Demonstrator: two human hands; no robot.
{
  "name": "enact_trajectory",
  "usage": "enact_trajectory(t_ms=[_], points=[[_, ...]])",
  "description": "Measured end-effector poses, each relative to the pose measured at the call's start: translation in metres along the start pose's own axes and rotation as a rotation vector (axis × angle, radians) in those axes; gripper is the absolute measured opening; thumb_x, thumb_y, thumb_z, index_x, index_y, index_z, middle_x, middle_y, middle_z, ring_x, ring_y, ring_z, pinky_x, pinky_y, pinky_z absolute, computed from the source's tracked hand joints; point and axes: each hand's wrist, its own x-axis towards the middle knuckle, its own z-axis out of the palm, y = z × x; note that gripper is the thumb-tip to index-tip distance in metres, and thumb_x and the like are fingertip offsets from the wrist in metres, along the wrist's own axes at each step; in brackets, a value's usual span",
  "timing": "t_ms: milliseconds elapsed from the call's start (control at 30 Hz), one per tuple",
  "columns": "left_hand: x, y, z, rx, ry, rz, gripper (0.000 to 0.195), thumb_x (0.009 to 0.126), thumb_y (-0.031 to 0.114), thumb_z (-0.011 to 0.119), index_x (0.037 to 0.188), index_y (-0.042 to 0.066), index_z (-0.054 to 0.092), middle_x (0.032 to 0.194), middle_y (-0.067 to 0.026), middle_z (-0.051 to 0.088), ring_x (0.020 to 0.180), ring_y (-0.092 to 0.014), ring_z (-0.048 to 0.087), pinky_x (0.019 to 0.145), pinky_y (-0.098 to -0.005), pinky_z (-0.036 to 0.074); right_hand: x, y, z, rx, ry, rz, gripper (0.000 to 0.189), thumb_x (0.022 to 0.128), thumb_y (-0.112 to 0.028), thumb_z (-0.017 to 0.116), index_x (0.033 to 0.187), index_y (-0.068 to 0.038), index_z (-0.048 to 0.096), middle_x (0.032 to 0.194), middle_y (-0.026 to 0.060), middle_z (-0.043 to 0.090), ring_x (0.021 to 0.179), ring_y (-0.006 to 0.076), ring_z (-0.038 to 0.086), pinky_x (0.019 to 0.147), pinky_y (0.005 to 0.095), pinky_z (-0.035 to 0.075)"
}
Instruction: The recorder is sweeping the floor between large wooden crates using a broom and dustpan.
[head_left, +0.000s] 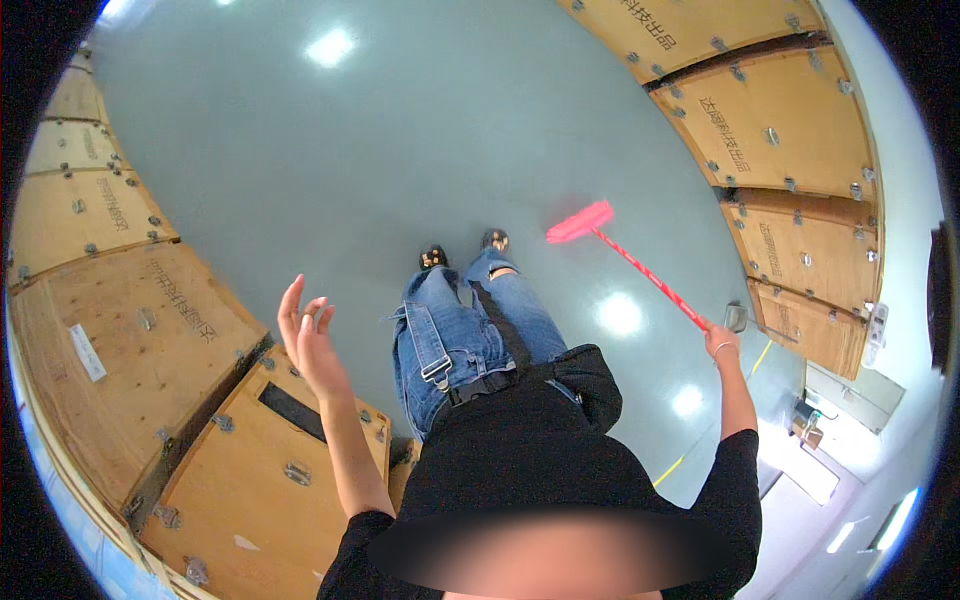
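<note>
In the head view my right hand (721, 343) grips the upper end of a red broom handle (651, 276) with pale markings. The handle slants down and away from me to a pink broom head (580, 222), which is to the right of my feet. A shadow lies around the head; whether its bristles touch the floor I cannot tell. My left hand (313, 341) is raised at my left side, fingers spread and slightly curled, with nothing in it. Behind that hand is a wooden crate (247, 495) with metal latches and a dark slot.
Grey glossy floor (390, 150) stretches ahead between two rows of crates. Latched wooden crates (780, 112) bearing writing line the right side; more wooden crates (161, 322) line the left. A yellow floor line (669, 471) runs behind my right side. Farther back sits a small cardboard box (806, 433).
</note>
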Motion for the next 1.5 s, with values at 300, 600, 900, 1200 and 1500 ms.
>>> enact_trajectory(t_ms=[300,600,900,1200,1500], points=[[-0.008,-0.202,-0.055,0.622,-0.255,-0.417,0.036,0.084,0.019,0.049,0.118,0.006,0.050,0.114,-0.0081,0.053,0.103,-0.018,0.050,0.086,-0.0300,0.039,0.095,-0.050,-0.069,0.347,0.122,-0.255,0.041,0.088,-0.031,0.042,0.127,-0.039,0.034,0.102,0.0135,0.059,0.091,0.0336,0.056,0.078,0.0430,0.045],[-0.084,-0.256,0.074,0.431,-0.096,-0.763,0.035,0.087,0.022,0.048,0.111,-0.002,0.053,0.106,-0.0091,0.057,0.097,-0.016,0.054,0.083,-0.0302,0.043,0.262,-0.118,-0.137,0.346,0.143,-0.480,0.038,0.089,-0.035,0.040,0.125,-0.045,0.033,0.091,0.0141,0.060,0.082,0.0313,0.059,0.067,0.0433,0.047],[-0.063,-0.269,0.116,0.338,-0.089,-0.785,0.032,0.085,0.016,0.049,0.109,-0.004,0.054,0.097,-0.0100,0.060,0.086,-0.017,0.058,0.078,-0.0274,0.046,0.238,0.060,0.024,0.352,-0.131,-0.259,0.045,0.090,-0.031,0.038,0.129,-0.049,0.022,0.086,0.0131,0.061,0.081,0.0301,0.061,0.068,0.0427,0.048],[0.030,-0.248,0.233,0.531,-0.203,-0.670,0.030,0.083,0.015,0.051,0.109,0.000,0.056,0.085,-0.0022,0.058,0.071,-0.009,0.052,0.062,-0.0219,0.042,0.137,0.211,0.034,0.517,-0.291,0.051,0.044,0.088,-0.030,0.043,0.129,-0.040,0.032,0.093,0.0129,0.060,0.085,0.0310,0.059,0.072,0.0393,0.047],[0.080,-0.260,0.330,0.649,-0.366,-0.798,0.026,0.085,0.020,0.050,0.108,0.011,0.058,0.075,0.0056,0.054,0.061,-0.005,0.045,0.053,-0.0189,0.036,0.234,0.102,-0.084,0.717,-0.056,-0.134,0.041,0.089,-0.033,0.042,0.126,-0.045,0.033,0.076,0.0165,0.058,0.068,0.0324,0.058,0.061,0.0415,0.045]])
